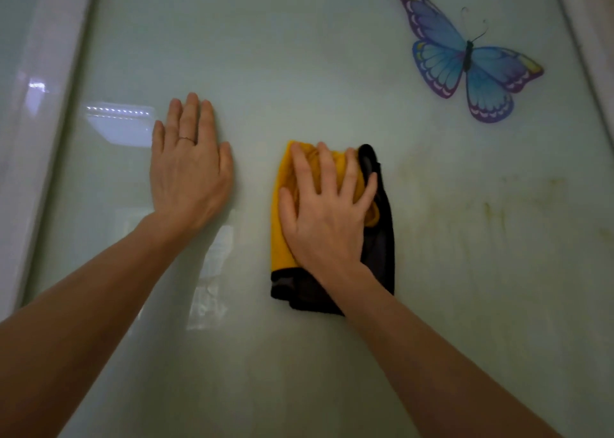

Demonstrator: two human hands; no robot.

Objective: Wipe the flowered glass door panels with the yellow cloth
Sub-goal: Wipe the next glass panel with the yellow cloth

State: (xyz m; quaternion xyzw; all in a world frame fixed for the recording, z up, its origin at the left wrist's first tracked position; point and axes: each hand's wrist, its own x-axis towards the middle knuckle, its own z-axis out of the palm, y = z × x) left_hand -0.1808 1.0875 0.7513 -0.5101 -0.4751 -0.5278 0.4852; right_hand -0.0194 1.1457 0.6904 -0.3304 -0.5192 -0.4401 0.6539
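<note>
Obs., standing beside the door: the person is leaning both bare forearms up to the glass door panel (pixel 332 72).

Left hand (pixel 189 168) is lying flat on bare glass, fingers straight and close together, holding nothing. A thin ring (pixel 186 139) is showing on one finger.

Right hand (pixel 327 211) is pressing the yellow cloth (pixel 282 238) against the glass. The fingers are spreading wide over the fabric, tips sinking a little into its folds. This is a flat palm press rather than a closed grasp.

The cloth is sitting near the middle of the panel, at 3 o'clock from the left hand and apart from it. It is bunched. A dark grey-black side (pixel 382 254) is hanging out at its 3 o'clock edge and at 6 o'clock under the wrist. The right hand and wrist are covering most of the cloth's middle.

Surroundings:
- A blue-and-purple butterfly sticker (pixel 465 55) is sitting at 1 o'clock from the cloth, well apart.
- Faint yellowish streaks (pixel 491 211) are running down the glass at 3 o'clock from the cloth, near it.
- A bright rectangular reflection (pixel 119 125) is glaring at 9 o'clock from the left hand, just beside its fingers.
- A white frame strip (pixel 43 105) is bordering the panel at 9 o'clock, and another frame edge (pixel 591 38) is bordering it at 2 o'clock
</note>
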